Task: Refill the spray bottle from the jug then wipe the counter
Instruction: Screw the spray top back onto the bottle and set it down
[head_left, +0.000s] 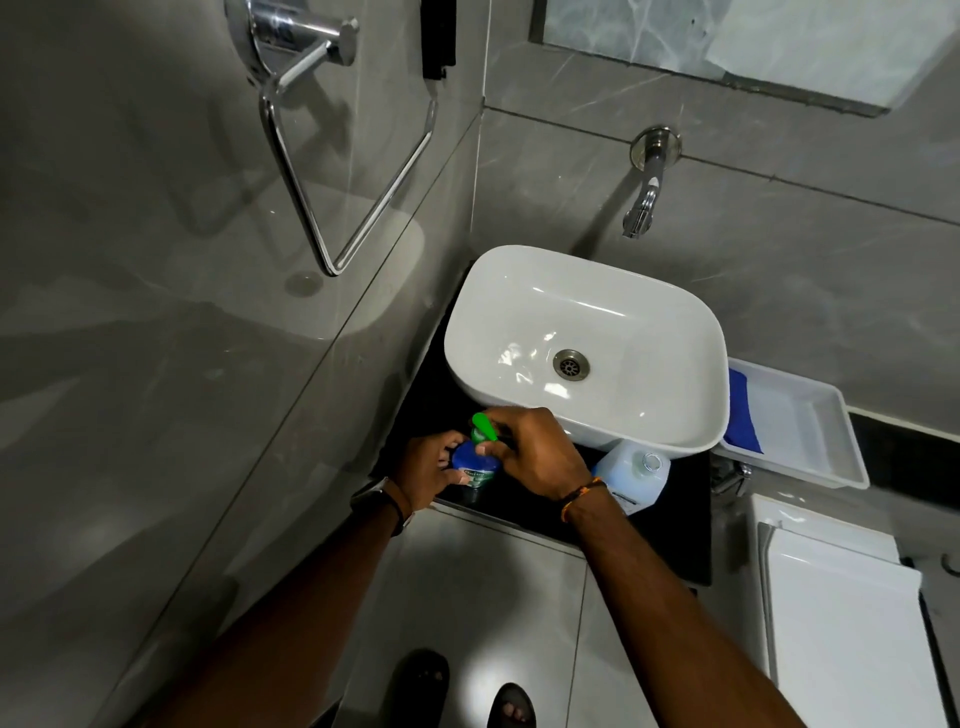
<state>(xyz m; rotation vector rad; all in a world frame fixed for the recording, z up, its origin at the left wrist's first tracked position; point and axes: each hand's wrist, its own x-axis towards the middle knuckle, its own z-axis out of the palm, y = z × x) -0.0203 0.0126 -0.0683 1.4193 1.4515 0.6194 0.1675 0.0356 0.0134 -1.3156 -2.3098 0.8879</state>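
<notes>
1. The spray bottle (475, 470) stands on the black counter (670, 525), at its front left part, just in front of the white basin (587, 343). Its body is blue with a green label, and its green spray head (483, 427) sits at the top.
2. The left hand (431, 467) wraps around the bottle's body from the left, fingers curled against the blue plastic and holding it.
3. The right hand (535, 452) comes in from the right and covers the neck of the bottle, its fingers closed on the green spray head. Whether the head is screwed on or loose cannot be told.
4. The jug (636, 475), clear plastic with pale blue liquid inside, sits on the counter just to the right of the right wrist, partly under the basin's rim. Its round mouth faces up and appears uncapped.
5. A white tray (810, 431) rests to the right of the basin, with a blue cloth (743, 415) lying in its left end.
6. A wall tap (647, 182) juts out above the basin, and a chrome towel ring (348, 171) hangs on the left wall.
7. The left wrist wears a watch (376, 501), the right wrist an orange thread band (582, 496).
</notes>
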